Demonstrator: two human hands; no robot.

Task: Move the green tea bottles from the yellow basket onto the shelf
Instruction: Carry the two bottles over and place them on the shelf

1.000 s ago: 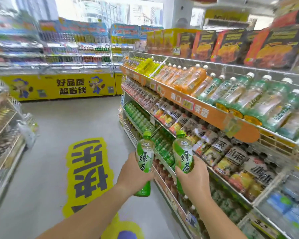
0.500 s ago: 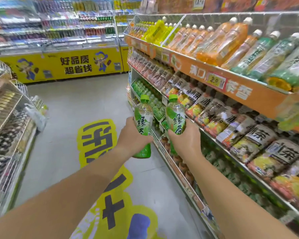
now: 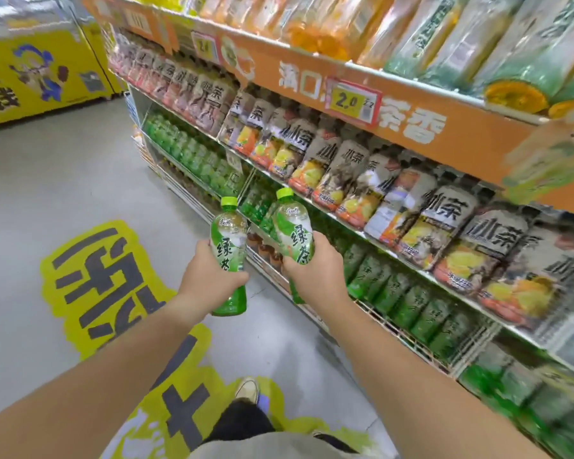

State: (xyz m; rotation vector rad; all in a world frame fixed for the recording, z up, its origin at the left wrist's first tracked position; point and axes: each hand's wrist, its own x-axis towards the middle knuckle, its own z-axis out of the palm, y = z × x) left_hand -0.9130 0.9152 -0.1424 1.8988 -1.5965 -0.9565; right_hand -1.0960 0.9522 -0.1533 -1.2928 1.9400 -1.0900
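1. Bottom centre of the frame: toe of a shoe [image 3: 247, 389] on a big yellow floor sticker [image 3: 113, 276]. No sign of the yellow basket anywhere in view.
2. A bit above that, centre-left: left hand [image 3: 209, 276] wrapped round the lower half of a green tea bottle [image 3: 229, 240], fingers curled firmly round it, bottle upright with the cap on top.
3. Right beside it: right hand [image 3: 315, 276] gripping a second green tea bottle [image 3: 294, 230] the same way, leaning slightly toward the shelving. Bottles close together; touching or not, hard to say.
4. Past the hands, centre-right: a lower shelf [image 3: 395, 329] packed with a row of green bottles [image 3: 408, 303]. Blurry, but probably the matching product, so likely the drop-off spot.
5. One level up: brown-labelled tea bottles [image 3: 345, 173], then an orange banner [image 3: 461, 144] with a yellow price tag [image 3: 350, 101].
6. Far upper left: a yellow promo counter [image 3: 30, 81], soft and out of focus.
7. Progress, best guess: mid-carry. Two bottles out of the basket and in hand, neither on the shelf yet. Left to do: slot both into the green row, then back for any more in the basket (count unknown, basket out of shot).
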